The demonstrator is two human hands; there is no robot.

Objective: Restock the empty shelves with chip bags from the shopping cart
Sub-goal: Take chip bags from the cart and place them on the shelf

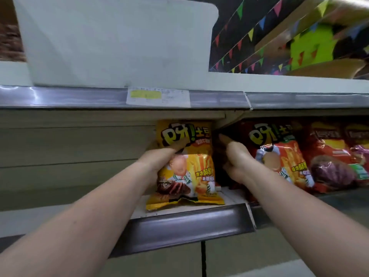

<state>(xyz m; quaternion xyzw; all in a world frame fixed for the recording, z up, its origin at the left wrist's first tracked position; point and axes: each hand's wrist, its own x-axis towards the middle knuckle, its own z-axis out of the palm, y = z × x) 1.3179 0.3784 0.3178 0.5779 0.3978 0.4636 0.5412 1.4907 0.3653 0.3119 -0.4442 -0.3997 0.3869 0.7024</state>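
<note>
While the yellow bag [185, 162] stands upright at the right end of the shelf [185, 211], both hands attend to it from either side. Left hand [159, 158] lies against the bag's left front, fingers [180, 144] extended flat across the printed face; judged to be pressing the bag back and holding it erect, not gripping it. Right hand [237, 162] sits in the dark gap between the yellow bag and the red bag [279, 156] on the adjoining shelf. Its forefinger points inward and upward; the remaining fingers appear curled, but whether they hold anything cannot be told, the gap being in shadow.

Bag position: bottom seal resting at the shelf's front lip, top tucked under the upper shelf rail [119, 98], face outward. Placement judged deliberate, label forward for display, hard against the divider side so that further stock can fill leftward.

Shelf left of the yellow bag carries no stock in view. Further red bags [335, 162] stand to the right. A price label [157, 96] is fixed on the rail above, text illegible. Cart not in view.

Assessment: restocking at an early stage on this shelf; one bag being seated.
</note>
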